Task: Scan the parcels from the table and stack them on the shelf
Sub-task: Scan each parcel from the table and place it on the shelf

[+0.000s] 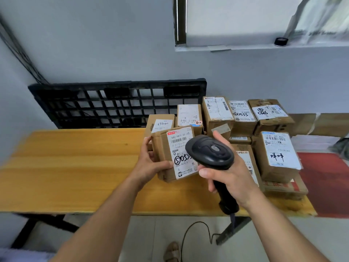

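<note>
My left hand grips a small cardboard parcel by its left side and holds it tilted above the wooden table. Its white label with a barcode and handwritten digits faces up. My right hand is closed around the handle of a black barcode scanner, whose head hangs over the right part of that label. Several more labelled cardboard parcels are piled on the right half of the table. No shelf is in view.
A black plastic pallet leans against the grey wall behind the table. The scanner's cable loops down to the floor by my sandalled foot. A window ledge runs above right. A red mat lies right of the table.
</note>
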`<state>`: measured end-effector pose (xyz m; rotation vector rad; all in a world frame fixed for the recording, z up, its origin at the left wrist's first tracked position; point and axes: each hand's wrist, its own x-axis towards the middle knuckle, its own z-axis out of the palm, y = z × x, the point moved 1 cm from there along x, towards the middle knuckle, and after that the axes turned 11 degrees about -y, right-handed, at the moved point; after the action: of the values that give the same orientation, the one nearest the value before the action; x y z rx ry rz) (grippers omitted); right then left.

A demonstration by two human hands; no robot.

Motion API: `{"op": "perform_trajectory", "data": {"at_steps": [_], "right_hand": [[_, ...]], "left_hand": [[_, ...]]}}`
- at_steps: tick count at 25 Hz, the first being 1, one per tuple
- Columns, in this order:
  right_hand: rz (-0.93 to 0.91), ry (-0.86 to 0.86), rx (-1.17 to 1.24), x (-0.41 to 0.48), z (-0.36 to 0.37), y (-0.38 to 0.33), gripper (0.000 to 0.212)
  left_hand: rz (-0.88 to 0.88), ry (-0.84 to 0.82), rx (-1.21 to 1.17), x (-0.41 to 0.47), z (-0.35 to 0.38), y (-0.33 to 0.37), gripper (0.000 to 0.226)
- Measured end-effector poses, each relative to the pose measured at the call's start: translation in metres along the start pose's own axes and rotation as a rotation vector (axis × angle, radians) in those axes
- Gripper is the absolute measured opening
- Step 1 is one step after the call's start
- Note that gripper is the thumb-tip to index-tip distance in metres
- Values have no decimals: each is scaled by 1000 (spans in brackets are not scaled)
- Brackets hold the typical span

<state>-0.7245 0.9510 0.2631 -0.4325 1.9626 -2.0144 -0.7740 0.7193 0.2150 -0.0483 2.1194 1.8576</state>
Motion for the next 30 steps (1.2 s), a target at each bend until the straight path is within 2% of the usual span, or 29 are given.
{"op": "perform_trajectory", "data": {"at_steps": [6, 21, 27, 30], "right_hand": [[-59, -116, -17, -20, 36, -36, 109], [-110, -290, -1, -25, 98, -57, 105], [-190, -347, -27, -12, 155, -73, 108], [-243, -385, -45, -5, 204, -82, 107]], "left_hand": [[122, 164, 23, -44, -37, 13, 106], [188, 390, 54, -134, -94, 24, 114], [217, 472, 42, -181, -140, 20, 108], [217, 527, 48, -224, -179, 12, 112]]}}
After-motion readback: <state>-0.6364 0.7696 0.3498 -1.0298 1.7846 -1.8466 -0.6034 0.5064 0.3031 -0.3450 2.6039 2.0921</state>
